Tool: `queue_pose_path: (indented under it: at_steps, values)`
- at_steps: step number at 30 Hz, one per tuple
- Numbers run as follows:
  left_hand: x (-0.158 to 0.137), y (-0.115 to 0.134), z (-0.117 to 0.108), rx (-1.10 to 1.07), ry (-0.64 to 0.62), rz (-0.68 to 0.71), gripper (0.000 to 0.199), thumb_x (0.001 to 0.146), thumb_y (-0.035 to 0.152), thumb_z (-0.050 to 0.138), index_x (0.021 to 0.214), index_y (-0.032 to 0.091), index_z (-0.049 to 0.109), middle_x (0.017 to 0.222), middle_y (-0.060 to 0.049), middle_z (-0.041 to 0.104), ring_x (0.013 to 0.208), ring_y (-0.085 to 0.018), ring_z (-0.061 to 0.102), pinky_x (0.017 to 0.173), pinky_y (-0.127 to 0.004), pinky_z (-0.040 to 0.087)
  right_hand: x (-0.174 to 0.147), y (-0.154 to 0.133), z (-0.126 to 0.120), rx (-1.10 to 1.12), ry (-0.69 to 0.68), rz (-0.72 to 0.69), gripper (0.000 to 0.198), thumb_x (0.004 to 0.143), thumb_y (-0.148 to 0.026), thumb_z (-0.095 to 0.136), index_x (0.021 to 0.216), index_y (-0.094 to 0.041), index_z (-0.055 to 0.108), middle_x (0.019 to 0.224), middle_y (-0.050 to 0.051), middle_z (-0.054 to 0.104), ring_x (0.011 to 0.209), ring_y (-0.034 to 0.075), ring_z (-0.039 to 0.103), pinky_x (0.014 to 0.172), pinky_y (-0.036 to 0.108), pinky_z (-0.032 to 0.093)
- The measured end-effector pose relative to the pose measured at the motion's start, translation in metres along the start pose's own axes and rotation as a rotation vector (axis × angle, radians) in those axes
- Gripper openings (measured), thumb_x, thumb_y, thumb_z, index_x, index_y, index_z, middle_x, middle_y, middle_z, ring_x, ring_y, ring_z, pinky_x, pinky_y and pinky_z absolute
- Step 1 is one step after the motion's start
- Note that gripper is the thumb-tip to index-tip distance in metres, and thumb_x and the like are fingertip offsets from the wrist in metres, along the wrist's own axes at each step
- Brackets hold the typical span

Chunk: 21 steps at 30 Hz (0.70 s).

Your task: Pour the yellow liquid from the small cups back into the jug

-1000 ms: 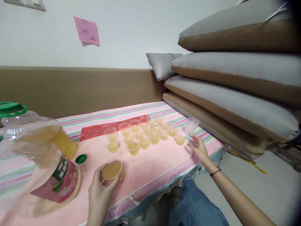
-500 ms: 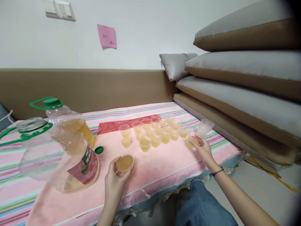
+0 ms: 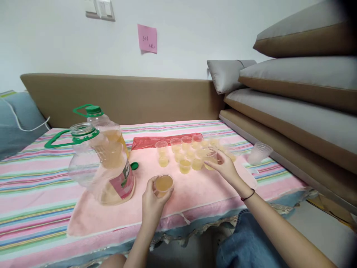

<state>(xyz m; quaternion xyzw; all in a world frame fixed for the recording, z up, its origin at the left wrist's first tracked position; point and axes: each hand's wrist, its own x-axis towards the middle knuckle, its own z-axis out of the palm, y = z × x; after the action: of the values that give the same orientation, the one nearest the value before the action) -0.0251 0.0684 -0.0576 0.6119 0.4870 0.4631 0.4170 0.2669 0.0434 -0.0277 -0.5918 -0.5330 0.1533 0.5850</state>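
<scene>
My left hand [image 3: 154,199] is wrapped round a clear plastic cup [image 3: 164,183] of amber liquid, over the front of the pink cloth [image 3: 195,193]. My right hand [image 3: 223,165] has its fingers on the rim of another clear plastic cup [image 3: 211,155], at the right part of a cluster of similar cups. Pale yellow liquid shows in these cups, such as the front cup [image 3: 185,166]. Some cups behind my right fingers are partly hidden. Left of my left hand stands an uncapped big bottle [image 3: 121,182] with a green handle.
A second bottle [image 3: 118,136] with a green cap stands behind the first. A loose green cap [image 3: 134,166] lies beside them. Stacked plastic cups [image 3: 259,153] lie at the right, near piled cushions [image 3: 295,100]. A red plastic wrapper [image 3: 147,142] lies behind the cups.
My right hand has moved left with its cup, from near the stacked cups to the cluster. My left hand still holds its cup. The view has shifted left.
</scene>
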Motion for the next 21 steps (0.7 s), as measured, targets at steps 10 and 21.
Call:
queue_pose_path:
  at_steps: [10,21]
  values:
    - [-0.009,0.000,0.002,-0.022,-0.039,-0.006,0.055,0.065,0.037,0.078,0.112,0.021,0.054,0.113,-0.010,0.070,0.105,-0.026,0.069,0.092,-0.042,0.056,0.011,-0.007,0.026,-0.263,-0.075,-0.026,0.074,0.067,-0.059,0.075,0.126,-0.015,0.066,0.104,0.010,0.066,0.094,0.028,0.059,0.083,0.040,0.048]
    - [-0.012,0.004,0.003,-0.059,-0.069,-0.035,0.052,0.067,0.037,0.077,0.111,0.021,0.054,0.115,-0.009,0.069,0.105,-0.025,0.068,0.094,-0.042,0.054,0.021,-0.002,0.028,-0.365,-0.127,-0.087,0.064,0.068,-0.050,0.077,0.122,-0.016,0.067,0.096,0.007,0.064,0.088,0.025,0.058,0.081,0.039,0.047]
